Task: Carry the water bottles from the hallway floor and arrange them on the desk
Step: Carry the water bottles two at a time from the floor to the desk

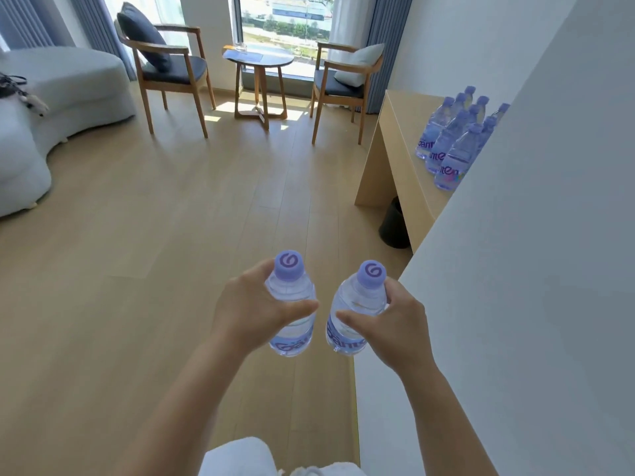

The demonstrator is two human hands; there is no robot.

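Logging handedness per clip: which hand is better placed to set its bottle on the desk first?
Probably the right hand: its bottle is on the side of the desk, where the standing bottles cluster. The left hand would cross over.

A single wide-angle view from the person's head looks forward and down across a wooden floor [171,235], both hands close beneath the lens, the desk [395,132] off to the right, and two chairs, a small round table [257,60] and a window at the far end.
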